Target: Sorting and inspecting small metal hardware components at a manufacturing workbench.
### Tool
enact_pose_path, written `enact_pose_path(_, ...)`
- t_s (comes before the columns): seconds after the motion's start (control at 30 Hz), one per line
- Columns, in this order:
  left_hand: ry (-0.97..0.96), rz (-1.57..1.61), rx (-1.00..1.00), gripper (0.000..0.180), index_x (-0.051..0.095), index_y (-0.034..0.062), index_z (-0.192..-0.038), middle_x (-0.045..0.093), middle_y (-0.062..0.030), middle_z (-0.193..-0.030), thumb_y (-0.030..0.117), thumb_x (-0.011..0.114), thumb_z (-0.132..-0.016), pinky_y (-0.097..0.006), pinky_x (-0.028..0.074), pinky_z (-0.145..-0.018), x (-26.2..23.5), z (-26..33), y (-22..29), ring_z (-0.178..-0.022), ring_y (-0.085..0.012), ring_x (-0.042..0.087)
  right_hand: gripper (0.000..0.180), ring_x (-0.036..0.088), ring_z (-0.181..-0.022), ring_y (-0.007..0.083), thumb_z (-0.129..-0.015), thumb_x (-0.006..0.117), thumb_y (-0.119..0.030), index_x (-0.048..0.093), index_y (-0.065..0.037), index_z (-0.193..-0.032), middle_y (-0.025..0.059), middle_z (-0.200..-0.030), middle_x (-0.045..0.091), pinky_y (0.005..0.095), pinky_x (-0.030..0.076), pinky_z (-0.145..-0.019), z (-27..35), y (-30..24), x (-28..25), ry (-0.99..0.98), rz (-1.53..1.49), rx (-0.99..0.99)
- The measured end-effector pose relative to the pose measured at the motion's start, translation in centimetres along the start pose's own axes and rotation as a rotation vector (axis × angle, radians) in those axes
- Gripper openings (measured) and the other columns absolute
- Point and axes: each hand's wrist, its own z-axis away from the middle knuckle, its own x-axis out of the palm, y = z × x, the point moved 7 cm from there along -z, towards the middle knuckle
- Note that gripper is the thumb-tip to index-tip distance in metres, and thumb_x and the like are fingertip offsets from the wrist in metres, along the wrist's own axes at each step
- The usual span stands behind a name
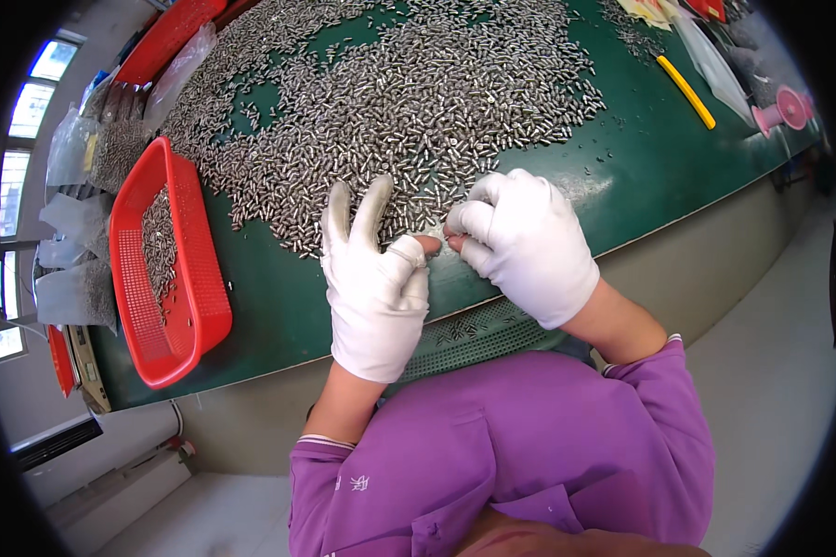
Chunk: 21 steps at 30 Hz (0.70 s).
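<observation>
A wide heap of small silver metal pins [409, 93] covers the green table [641, 176]. Both my hands wear white gloves. My left hand [373, 278] rests at the near edge of the heap, two fingers stretched out, its bare thumb tip pinched toward my right hand. My right hand [520, 241] is curled, fingertips meeting the left thumb; a tiny pin seems pinched between them, too small to tell for sure. A dark perforated tray [474, 336] with several pins lies under my wrists at the table's front edge.
A red mesh basket [200, 306] holding more pins stands at my left. Clear plastic bags of pins [79, 288] lie beyond it. A yellow stick-like tool [685, 91] and a pink spool [782, 111] lie at the far right. Another red tray [167, 37] sits at the back left.
</observation>
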Motion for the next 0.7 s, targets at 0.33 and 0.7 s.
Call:
enact_pose_path(0.33,0.059,-0.059,-0.082,0.018,0.061,0.0092,-0.09,0.048,-0.0215,-0.148,0.005,0.073,-0.078,-0.06,0.038,-0.11,-0.2,1.3,-0.9,-0.137,-0.0552,0.039,0.014,0.062,-0.085,0.0265,-0.08,0.075,-0.028,0.07,-0.015,-0.084,0.0043,-0.085,0.06,0.0405,0.052,-0.072,0.3,-0.5,0.9,-0.032,-0.081,-0.018)
enact_pose_path(0.7,0.026,-0.058,-0.106,0.018,0.061,0.009,-0.089,0.045,-0.0222,-0.15,0.009,0.074,-0.078,-0.061,0.036,-0.111,-0.3,1.3,-0.9,-0.14,-0.0556,0.035,0.015,0.062,-0.085,0.0261,-0.081,0.074,-0.029,0.071,-0.015,-0.086,0.0041,-0.085,0.06,0.0408,0.051,-0.074,0.4,-1.1,1.0,-0.022,-0.125,0.0)
